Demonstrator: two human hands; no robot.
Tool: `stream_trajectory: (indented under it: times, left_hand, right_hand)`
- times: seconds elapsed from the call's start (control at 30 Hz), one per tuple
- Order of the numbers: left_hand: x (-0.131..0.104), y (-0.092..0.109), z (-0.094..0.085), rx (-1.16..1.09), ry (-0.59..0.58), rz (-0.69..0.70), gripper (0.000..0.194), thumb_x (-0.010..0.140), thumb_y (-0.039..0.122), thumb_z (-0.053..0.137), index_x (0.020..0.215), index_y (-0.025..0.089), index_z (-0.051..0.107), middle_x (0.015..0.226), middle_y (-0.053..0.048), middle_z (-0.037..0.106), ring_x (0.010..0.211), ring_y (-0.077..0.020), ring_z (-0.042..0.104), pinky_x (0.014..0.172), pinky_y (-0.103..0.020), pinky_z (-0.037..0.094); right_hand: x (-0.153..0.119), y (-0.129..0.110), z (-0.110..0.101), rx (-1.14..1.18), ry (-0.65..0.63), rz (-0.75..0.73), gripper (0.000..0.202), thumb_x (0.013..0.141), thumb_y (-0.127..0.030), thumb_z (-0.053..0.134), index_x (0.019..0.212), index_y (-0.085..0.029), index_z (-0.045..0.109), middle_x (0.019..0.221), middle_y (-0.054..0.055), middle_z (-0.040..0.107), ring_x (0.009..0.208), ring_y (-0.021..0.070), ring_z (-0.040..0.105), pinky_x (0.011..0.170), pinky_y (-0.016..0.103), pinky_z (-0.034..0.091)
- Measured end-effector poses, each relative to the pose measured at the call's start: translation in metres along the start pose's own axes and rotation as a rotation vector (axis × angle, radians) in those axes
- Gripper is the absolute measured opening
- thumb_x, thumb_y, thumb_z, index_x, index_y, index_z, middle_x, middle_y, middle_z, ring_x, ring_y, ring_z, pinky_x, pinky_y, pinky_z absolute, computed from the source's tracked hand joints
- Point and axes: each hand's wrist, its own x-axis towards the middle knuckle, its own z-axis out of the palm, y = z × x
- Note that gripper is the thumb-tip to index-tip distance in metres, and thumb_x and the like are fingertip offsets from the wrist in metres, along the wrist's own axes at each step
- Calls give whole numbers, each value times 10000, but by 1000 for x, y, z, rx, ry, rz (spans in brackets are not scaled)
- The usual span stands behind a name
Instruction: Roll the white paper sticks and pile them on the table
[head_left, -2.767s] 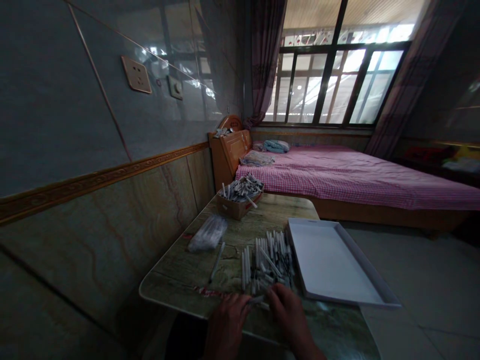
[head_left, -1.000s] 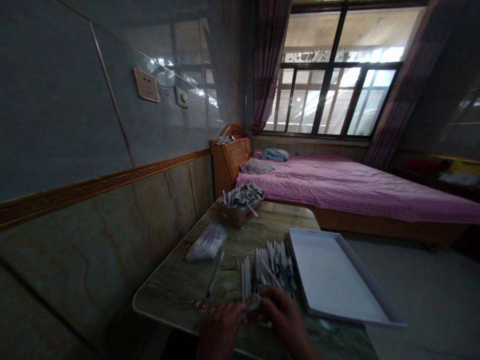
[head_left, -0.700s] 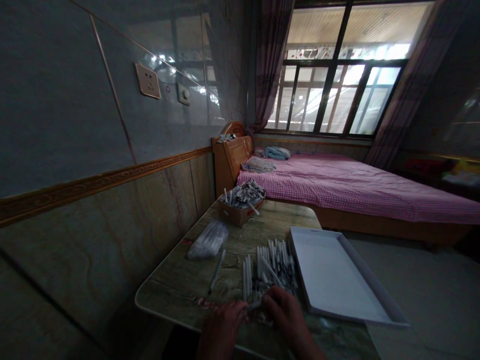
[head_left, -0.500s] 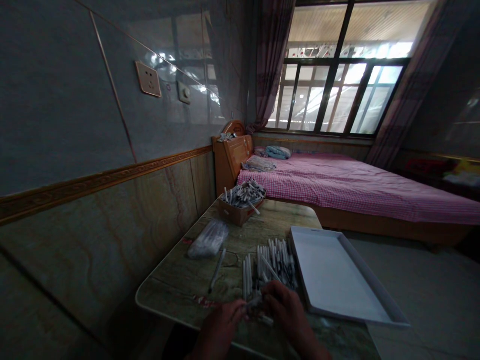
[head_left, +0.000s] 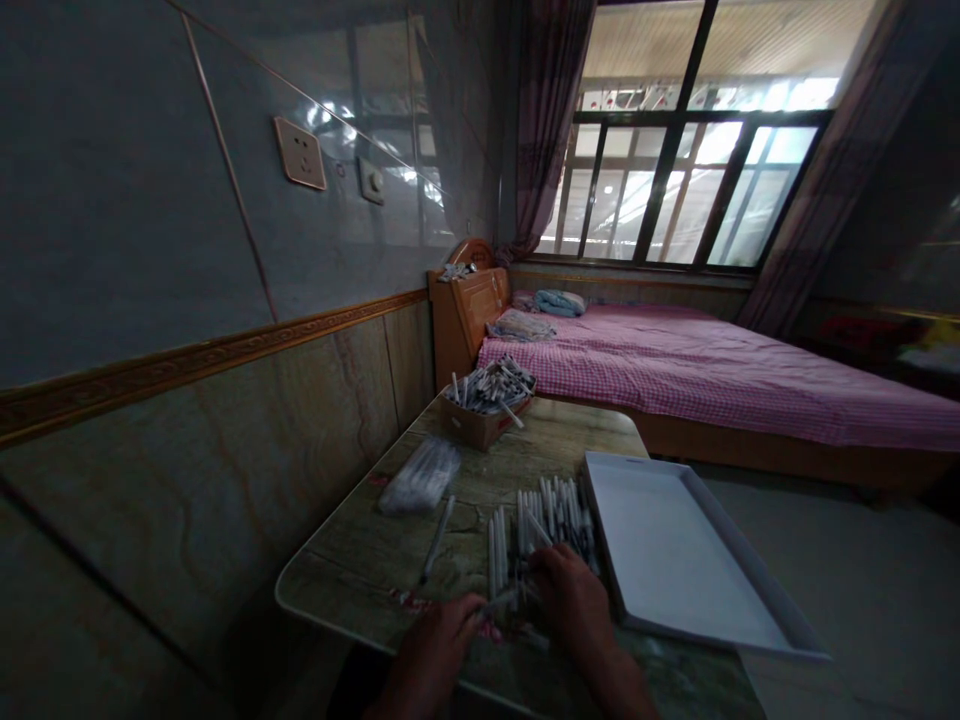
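Note:
My left hand [head_left: 439,645] is at the table's near edge, thumb and fingertips pinched on a thin, pale, translucent pen-like piece [head_left: 500,602] that points to the right. To its right, my right hand [head_left: 571,603] bends over the near end of a row of white pens [head_left: 551,505]. Its fingers are drawn together by the end of a pen lying slantwise on the row; whether they grip it is hidden. Several more pens [head_left: 498,545] lie side by side just left of the row. One single pen [head_left: 438,540] with a dark tip lies apart, further left.
A clear plastic bag [head_left: 421,477] rests on the marbled table [head_left: 352,560]. Behind it, a cardboard box [head_left: 480,428] is heaped with pens. At the right, a shallow white tray [head_left: 686,550] overhangs the table edge. A bed [head_left: 675,360] stands beyond, a tiled wall at left.
My hands have moved apart: the right has shifted up to the row of pens, while the left keeps near the table edge with the pale piece.

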Motion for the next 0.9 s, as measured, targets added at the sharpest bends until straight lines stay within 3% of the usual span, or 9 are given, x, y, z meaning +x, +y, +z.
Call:
stream_trajectory:
  times: [0.17, 0.27, 0.43, 0.73, 0.9]
  left_hand:
    - [-1, 3, -1, 7, -7, 2, 316, 907, 252, 434, 955, 295, 743, 921, 12, 788, 903, -180, 711, 823, -258, 495]
    - [-2, 4, -1, 22, -3, -12, 318, 903, 259, 442, 1001, 307, 741, 953, 12, 788, 926, -183, 710, 831, -261, 492]
    - [-2, 6, 0, 19, -8, -14, 344, 890, 246, 433, 1029, 309, 742, 967, 4, 788, 936, -189, 711, 819, -266, 495]
    - [-3, 11, -3, -40, -21, 6, 334, 883, 267, 441, 1018, 275, 745, 934, 4, 792, 874, -176, 714, 781, -248, 489]
    - [-4, -4, -14, -44, -13, 19, 322, 878, 313, 450, 992, 292, 751, 995, 9, 790, 956, -192, 703, 859, -267, 491]
  right_hand:
    - [-1, 3, 2, 41, 59, -18, 297, 897, -142, 499, 1063, -251, 721, 1047, 46, 710, 918, 175, 687, 718, 222, 424]
    - [-8, 6, 3, 158, 89, -55, 296, 918, -176, 466, 1031, -239, 732, 1012, 57, 721, 877, 171, 690, 735, 227, 438]
    - [-20, 3, -1, 300, 10, -140, 272, 912, -217, 495, 988, -248, 753, 977, 49, 729, 874, 178, 690, 767, 238, 440]
    - [-23, -6, -10, 148, -38, -146, 217, 892, -185, 526, 775, -228, 703, 838, 24, 686, 752, 151, 639, 667, 229, 369]
    - [-23, 8, -25, 83, -33, -164, 228, 877, -191, 481, 740, -218, 661, 800, 22, 666, 718, 154, 628, 639, 239, 361]
